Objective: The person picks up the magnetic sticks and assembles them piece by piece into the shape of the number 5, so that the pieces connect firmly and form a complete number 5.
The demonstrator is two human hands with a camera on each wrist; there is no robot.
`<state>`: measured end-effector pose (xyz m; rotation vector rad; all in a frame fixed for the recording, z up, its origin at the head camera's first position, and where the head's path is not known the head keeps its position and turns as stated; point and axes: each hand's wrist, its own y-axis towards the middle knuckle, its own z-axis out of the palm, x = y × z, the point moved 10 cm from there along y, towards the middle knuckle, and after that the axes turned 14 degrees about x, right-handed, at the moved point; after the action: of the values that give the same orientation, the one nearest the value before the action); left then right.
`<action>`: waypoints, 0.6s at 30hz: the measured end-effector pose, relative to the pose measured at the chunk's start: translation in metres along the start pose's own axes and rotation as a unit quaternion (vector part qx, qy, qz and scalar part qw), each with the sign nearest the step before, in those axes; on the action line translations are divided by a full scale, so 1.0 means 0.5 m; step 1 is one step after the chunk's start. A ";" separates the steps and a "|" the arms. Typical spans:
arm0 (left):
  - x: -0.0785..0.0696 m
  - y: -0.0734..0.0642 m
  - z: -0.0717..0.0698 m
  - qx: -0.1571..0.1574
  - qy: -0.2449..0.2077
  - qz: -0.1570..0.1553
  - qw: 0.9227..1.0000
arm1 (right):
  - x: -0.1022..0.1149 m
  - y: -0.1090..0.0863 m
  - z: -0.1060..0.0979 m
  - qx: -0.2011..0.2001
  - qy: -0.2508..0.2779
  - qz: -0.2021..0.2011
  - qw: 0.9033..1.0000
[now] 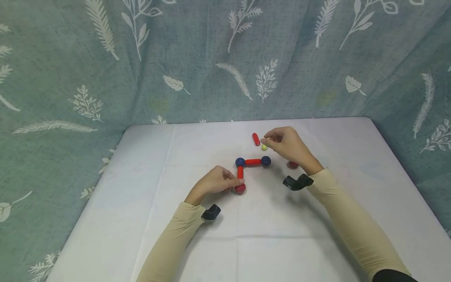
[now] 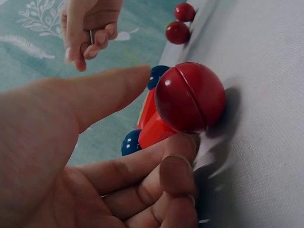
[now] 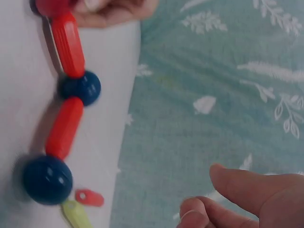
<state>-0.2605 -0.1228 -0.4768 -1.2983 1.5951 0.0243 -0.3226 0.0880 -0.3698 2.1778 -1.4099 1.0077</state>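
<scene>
On the white table lies a bent chain of magnetic balls and rods: a red ball [image 2: 192,97], a red rod [image 1: 240,172], a blue ball [image 3: 81,88], a second red rod [image 1: 253,162] and another blue ball [image 1: 266,161]. My left hand [image 1: 219,181] holds the red ball end, thumb on one side and forefinger at the other. Above the table, past the far blue ball, hovers my right hand [image 1: 287,145], fingers loosely bent, thumb apart from them in the right wrist view. Beneath it lie a loose yellow-green rod [image 3: 76,214] and a loose red rod [image 1: 256,139].
Two more red balls [image 2: 177,33] rest on the table by the right forearm; the head view shows one red ball [image 1: 293,165] partly behind that wrist. A leaf-patterned green curtain [image 1: 197,58] hangs behind the table's far edge.
</scene>
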 end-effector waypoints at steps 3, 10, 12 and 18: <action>-0.004 0.001 0.004 0.014 0.003 0.010 1.000 | -0.007 0.016 -0.019 -0.010 0.006 0.011 1.000; -0.008 -0.006 0.008 0.033 0.008 0.022 0.999 | -0.011 0.052 -0.036 -0.019 0.010 0.037 0.999; -0.007 -0.007 0.008 0.034 0.009 0.023 0.999 | -0.011 0.063 -0.037 -0.020 0.001 0.039 0.999; -0.007 -0.003 0.010 0.045 0.005 0.024 0.999 | -0.021 0.099 -0.035 -0.011 -0.013 0.050 0.999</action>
<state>-0.2565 -0.1180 -0.4760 -1.1923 1.6182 -0.0228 -0.3758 0.0839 -0.3694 2.1308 -1.5474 0.9951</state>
